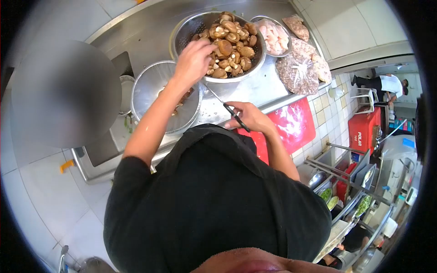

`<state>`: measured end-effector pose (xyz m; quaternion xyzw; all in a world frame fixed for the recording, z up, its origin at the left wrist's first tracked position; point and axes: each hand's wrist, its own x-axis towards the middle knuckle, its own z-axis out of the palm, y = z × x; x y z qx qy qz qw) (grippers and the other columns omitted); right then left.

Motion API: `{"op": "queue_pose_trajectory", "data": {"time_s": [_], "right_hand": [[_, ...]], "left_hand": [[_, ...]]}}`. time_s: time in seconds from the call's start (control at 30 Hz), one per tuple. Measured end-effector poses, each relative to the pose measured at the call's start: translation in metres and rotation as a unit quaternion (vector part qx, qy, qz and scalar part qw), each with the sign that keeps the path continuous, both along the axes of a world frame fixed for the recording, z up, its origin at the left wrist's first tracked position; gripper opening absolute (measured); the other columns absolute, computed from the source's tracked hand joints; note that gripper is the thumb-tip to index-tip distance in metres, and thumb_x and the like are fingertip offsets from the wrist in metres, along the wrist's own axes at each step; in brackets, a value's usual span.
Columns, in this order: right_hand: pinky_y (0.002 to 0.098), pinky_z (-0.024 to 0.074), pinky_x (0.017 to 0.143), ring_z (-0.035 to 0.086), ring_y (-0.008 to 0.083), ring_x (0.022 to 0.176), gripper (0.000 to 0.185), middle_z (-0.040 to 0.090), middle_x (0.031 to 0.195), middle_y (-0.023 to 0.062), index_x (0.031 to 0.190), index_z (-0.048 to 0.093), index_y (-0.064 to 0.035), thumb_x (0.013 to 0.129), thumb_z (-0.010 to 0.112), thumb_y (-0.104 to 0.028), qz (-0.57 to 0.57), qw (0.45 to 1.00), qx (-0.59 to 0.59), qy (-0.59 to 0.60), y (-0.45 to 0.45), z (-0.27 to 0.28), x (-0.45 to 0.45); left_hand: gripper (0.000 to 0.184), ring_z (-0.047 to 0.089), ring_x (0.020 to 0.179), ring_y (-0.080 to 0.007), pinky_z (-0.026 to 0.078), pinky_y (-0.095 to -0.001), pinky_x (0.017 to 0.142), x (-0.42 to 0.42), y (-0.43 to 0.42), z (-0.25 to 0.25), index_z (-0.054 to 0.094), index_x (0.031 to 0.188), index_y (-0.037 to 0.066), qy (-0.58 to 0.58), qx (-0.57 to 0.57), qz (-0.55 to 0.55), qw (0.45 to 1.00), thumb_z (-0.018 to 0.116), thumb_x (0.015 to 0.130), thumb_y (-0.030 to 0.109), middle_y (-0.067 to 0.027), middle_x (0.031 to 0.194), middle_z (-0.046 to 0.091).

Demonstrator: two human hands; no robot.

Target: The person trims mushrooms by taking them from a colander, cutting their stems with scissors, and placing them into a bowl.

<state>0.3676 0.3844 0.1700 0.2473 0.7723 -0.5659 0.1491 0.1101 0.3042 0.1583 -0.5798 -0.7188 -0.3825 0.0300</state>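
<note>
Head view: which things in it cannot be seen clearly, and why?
All in the head view:
- Left hand: its own fingers hide whether it grips a mushroom.
- Lower bowl: the left forearm hides part of its inside.
- Tied bag: contents unclear through the plastic.
- Far left: a grey blur covers whatever is there.

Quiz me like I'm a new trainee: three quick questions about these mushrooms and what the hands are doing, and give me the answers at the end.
1. True or false: the left hand is reaching into the colander of mushrooms.
2. Choose one. The tool in the right hand has a handle that is: (a) yellow, (b) black, (c) white.
3. Fill in the blank: the flat, glossy sheet beside the metal counter is ____ in colour.

Key: 1. True; 2. b; 3. red
</note>
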Motion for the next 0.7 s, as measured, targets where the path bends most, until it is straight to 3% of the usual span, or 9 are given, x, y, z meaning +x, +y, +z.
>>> {"op": "queue_pose_trajectory", "data": {"time_s": [0.1, 0.2, 0.3, 0.33, 0.43, 0.47, 0.57, 0.7], "right_hand": [[0.0271, 0.0486, 0.072, 0.059, 0.0111, 0.083, 0.082, 0.064, 0.093, 0.0032, 0.141, 0.051, 0.0049, 0.072, 0.091, -0.016, -0.037, 0.995, -0.089, 0.024, 0.015, 0.01, 0.027], [0.0263, 0.0494, 0.074, 0.058, 0.0104, 0.083, 0.082, 0.062, 0.097, 0.0027, 0.142, 0.05, 0.0068, 0.073, 0.09, -0.014, -0.13, 0.977, -0.134, 0.101, 0.017, 0.032, 0.044], [0.0255, 0.05, 0.075, 0.058, 0.0096, 0.086, 0.082, 0.061, 0.095, 0.0034, 0.143, 0.05, 0.0048, 0.074, 0.09, -0.015, -0.23, 0.966, -0.045, 0.105, 0.018, 0.026, 0.041], [0.0297, 0.0519, 0.079, 0.063, 0.0148, 0.089, 0.086, 0.065, 0.1, 0.0092, 0.143, 0.049, 0.0042, 0.073, 0.091, -0.023, -0.236, 0.968, 0.014, 0.086, 0.019, 0.02, 0.036], [0.0392, 0.0528, 0.084, 0.068, 0.0296, 0.096, 0.092, 0.068, 0.107, 0.018, 0.141, 0.052, 0.001, 0.067, 0.092, -0.037, -0.208, 0.937, 0.25, 0.125, 0.014, 0.013, 0.015], [0.0448, 0.051, 0.091, 0.066, 0.0374, 0.104, 0.092, 0.067, 0.112, 0.0207, 0.14, 0.054, -0.0016, 0.065, 0.091, -0.04, -0.202, 0.942, 0.251, 0.094, 0.013, 0.017, 0.008], [0.045, 0.0519, 0.09, 0.066, 0.0386, 0.105, 0.091, 0.067, 0.113, 0.0207, 0.139, 0.054, -0.0041, 0.065, 0.091, -0.042, -0.172, 0.92, 0.335, 0.113, 0.01, 0.011, -0.003], [0.0465, 0.0534, 0.084, 0.066, 0.0388, 0.103, 0.091, 0.065, 0.109, 0.0206, 0.14, 0.054, -0.0087, 0.064, 0.091, -0.042, -0.125, 0.921, 0.363, 0.059, 0.007, 0.018, -0.01]], "left_hand": [[0.044, 0.057, 0.123, -0.0324, 0.047, -0.041, 0.103, -0.025, 0.074, -0.036, 0.068, 0.123, 0.007, 0.147, -0.022, -0.111, 0.983, 0.064, 0.08, 0.0, -0.0121, 0.131, 0.063], [0.037, 0.063, 0.111, -0.0354, 0.05, -0.0427, 0.098, -0.043, 0.097, -0.038, 0.069, 0.123, 0.007, 0.085, -0.056, -0.204, 0.974, 0.062, 0.087, 0.007, -0.0127, 0.124, 0.068], [0.032, 0.07, 0.093, -0.0301, 0.057, -0.0408, 0.084, -0.038, 0.09, -0.038, 0.068, 0.125, 0.006, -0.12, -0.102, -0.025, 0.987, 0.061, 0.094, 0.014, -0.0118, 0.115, 0.072], [0.032, 0.072, 0.079, -0.0247, 0.06, -0.0369, 0.069, -0.027, 0.081, -0.009, 0.067, 0.12, -0.001, -0.343, -0.173, 0.009, 0.923, 0.061, 0.098, 0.023, -0.0137, 0.106, 0.073], [0.032, 0.072, 0.081, -0.0217, 0.061, -0.0327, 0.065, -0.016, 0.06, -0.015, 0.065, 0.112, -0.005, -0.628, -0.047, -0.006, 0.777, 0.06, 0.1, 0.024, -0.0152, 0.101, 0.071], [0.031, 0.072, 0.081, -0.026, 0.062, -0.0337, 0.067, -0.011, 0.053, -0.016, 0.064, 0.107, -0.005, -0.64, -0.026, -0.007, 0.768, 0.06, 0.1, 0.024, -0.0156, 0.099, 0.07], [0.033, 0.072, 0.083, -0.0243, 0.061, -0.0315, 0.068, 0.004, 0.036, -0.018, 0.062, 0.116, -0.005, -0.669, -0.02, 0.006, 0.743, 0.061, 0.1, 0.023, -0.0151, 0.101, 0.071], [0.039, 0.072, 0.081, -0.0219, 0.061, -0.0299, 0.068, 0.017, 0.021, -0.014, 0.062, 0.126, -0.006, -0.648, -0.007, 0.026, 0.761, 0.063, 0.1, 0.023, -0.0136, 0.102, 0.071]]}}
